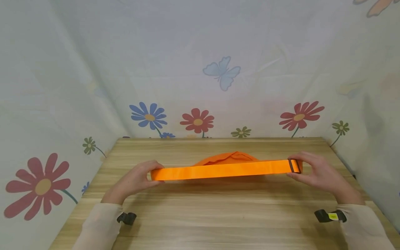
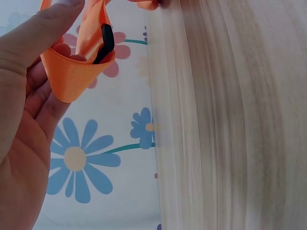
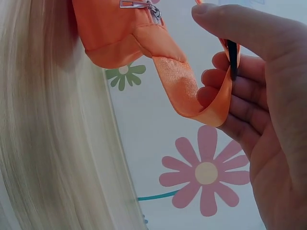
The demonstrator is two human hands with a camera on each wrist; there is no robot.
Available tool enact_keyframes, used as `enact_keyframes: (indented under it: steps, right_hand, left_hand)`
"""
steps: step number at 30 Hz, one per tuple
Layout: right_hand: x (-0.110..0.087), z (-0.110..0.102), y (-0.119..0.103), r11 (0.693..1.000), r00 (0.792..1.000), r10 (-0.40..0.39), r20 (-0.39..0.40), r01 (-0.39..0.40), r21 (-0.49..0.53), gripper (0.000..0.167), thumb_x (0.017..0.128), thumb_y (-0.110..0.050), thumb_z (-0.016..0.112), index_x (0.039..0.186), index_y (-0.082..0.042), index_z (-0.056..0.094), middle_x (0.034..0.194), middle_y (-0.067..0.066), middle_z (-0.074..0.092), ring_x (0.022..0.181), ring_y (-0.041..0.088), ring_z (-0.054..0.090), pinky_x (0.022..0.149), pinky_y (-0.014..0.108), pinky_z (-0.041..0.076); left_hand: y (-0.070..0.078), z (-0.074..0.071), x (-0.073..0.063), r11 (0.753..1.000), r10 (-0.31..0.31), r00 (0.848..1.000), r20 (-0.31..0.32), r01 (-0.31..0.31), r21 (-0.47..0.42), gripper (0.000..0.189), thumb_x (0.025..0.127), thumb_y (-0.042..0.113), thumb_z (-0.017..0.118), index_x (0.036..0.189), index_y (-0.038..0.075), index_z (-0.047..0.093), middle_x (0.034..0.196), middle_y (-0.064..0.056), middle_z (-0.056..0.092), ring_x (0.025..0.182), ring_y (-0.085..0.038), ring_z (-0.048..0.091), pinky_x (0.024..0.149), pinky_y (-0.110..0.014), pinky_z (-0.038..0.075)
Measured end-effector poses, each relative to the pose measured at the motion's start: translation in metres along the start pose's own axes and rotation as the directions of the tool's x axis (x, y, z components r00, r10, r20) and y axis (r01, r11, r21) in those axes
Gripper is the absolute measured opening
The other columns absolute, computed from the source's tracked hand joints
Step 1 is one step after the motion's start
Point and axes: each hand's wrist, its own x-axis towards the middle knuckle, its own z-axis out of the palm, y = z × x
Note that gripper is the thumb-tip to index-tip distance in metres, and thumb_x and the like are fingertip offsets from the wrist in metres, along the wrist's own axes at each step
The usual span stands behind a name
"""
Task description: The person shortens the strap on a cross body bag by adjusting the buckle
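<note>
An orange waist bag (image 1: 234,158) hangs low above the wooden table behind its own strap (image 1: 225,170), which stretches almost level between the hands. My left hand (image 1: 134,180) grips the strap's left loop between thumb and fingers; inside that loop a black plastic piece (image 2: 105,44) shows in the left wrist view. On the other side, my right hand (image 1: 325,173) holds the right loop, with fingertips inside it and a black slider buckle (image 1: 294,166) at the fingers. In the right wrist view the bag's metal zipper pull (image 3: 154,12) is visible. The strap hides much of the bag from the head camera.
The wood-grain table (image 1: 218,215) reaches back to a pale curtain (image 1: 175,52) printed with flowers and butterflies, which also encloses both sides. Black bands (image 1: 329,216) sit at both wrists, by the light sleeves (image 1: 101,224).
</note>
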Motion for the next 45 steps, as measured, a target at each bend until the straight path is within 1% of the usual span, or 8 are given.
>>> enact_keyframes:
  steps: [4,10,19,27,32,35,37,45]
  right_hand:
    - [0.001,0.001,0.000,1.000,1.000,-0.026,-0.007,0.026,-0.004,0.061,0.063,-0.011,0.103,0.118,-0.013,0.076,0.101,-0.010,0.073,0.085,0.004,0.058,0.082,0.011,0.051]
    - [0.000,0.005,0.000,1.000,1.000,-0.027,-0.001,0.027,0.004,0.062,0.063,-0.011,0.104,0.119,-0.014,0.076,0.102,-0.009,0.073,0.086,0.004,0.058,0.081,0.017,0.056]
    - [-0.003,0.007,0.004,0.996,0.997,-0.082,-0.009,0.083,0.042,0.067,0.060,-0.006,0.103,0.121,-0.008,0.075,0.105,-0.006,0.075,0.088,0.006,0.061,0.090,0.004,0.047]
    - [-0.008,0.013,0.003,0.998,0.999,-0.048,0.007,0.048,0.040,0.068,0.062,-0.008,0.103,0.124,-0.011,0.075,0.109,-0.004,0.076,0.093,0.008,0.063,0.094,0.002,0.045]
    - [-0.011,0.017,0.004,1.000,0.999,-0.019,0.034,0.019,0.016,0.065,0.065,-0.012,0.103,0.124,-0.013,0.076,0.112,-0.004,0.078,0.095,0.011,0.066,0.090,0.015,0.055]
    - [-0.014,0.021,0.005,1.000,0.998,-0.009,0.058,0.009,-0.002,0.065,0.066,-0.016,0.104,0.125,-0.015,0.076,0.114,-0.005,0.078,0.097,0.013,0.067,0.087,0.027,0.060]
    - [-0.017,0.023,0.006,1.000,0.998,-0.014,0.065,0.015,-0.002,0.064,0.067,-0.017,0.104,0.125,-0.015,0.077,0.114,-0.006,0.078,0.097,0.012,0.067,0.087,0.027,0.060]
    - [-0.026,0.034,0.010,0.995,0.996,-0.068,0.061,0.063,0.083,0.065,0.066,-0.012,0.103,0.125,-0.010,0.076,0.112,-0.007,0.077,0.094,0.007,0.065,0.092,0.006,0.048]
  left_hand:
    - [-0.002,0.001,-0.001,1.000,0.012,1.000,0.006,-0.012,0.009,0.045,0.081,0.022,0.097,0.120,0.019,0.074,0.107,0.011,0.072,0.093,-0.006,0.060,0.091,-0.033,0.062]
    - [-0.003,0.004,-0.004,0.999,0.029,1.000,-0.001,-0.029,0.025,0.045,0.081,0.022,0.097,0.119,0.017,0.074,0.108,0.009,0.072,0.094,-0.007,0.061,0.092,-0.035,0.063]
    - [-0.005,0.007,-0.004,1.000,0.017,1.000,0.021,-0.018,0.022,0.046,0.082,0.025,0.096,0.122,0.017,0.074,0.111,0.008,0.074,0.096,-0.007,0.062,0.093,-0.035,0.063]
    - [-0.011,0.007,-0.006,0.999,0.040,0.999,0.029,-0.040,0.000,0.042,0.084,0.019,0.094,0.121,0.016,0.074,0.114,0.005,0.076,0.097,-0.009,0.064,0.093,-0.039,0.062]
    - [-0.011,0.009,-0.007,1.000,0.004,0.998,0.066,-0.005,0.014,0.045,0.085,0.019,0.094,0.125,0.015,0.074,0.122,0.000,0.077,0.106,-0.018,0.069,0.100,-0.049,0.061]
    - [-0.010,0.012,-0.007,0.999,-0.020,0.996,0.088,0.017,0.035,0.047,0.085,0.020,0.094,0.127,0.014,0.074,0.125,-0.001,0.077,0.111,-0.021,0.070,0.103,-0.050,0.060]
    - [-0.009,0.014,-0.008,0.999,-0.023,0.995,0.096,0.019,0.040,0.048,0.085,0.020,0.093,0.128,0.013,0.073,0.127,-0.002,0.077,0.114,-0.023,0.071,0.104,-0.050,0.060]
    - [-0.009,0.019,-0.009,1.000,-0.011,0.989,0.151,0.007,0.023,0.050,0.087,0.019,0.091,0.133,0.013,0.072,0.132,-0.003,0.076,0.120,-0.024,0.071,0.106,-0.049,0.059]
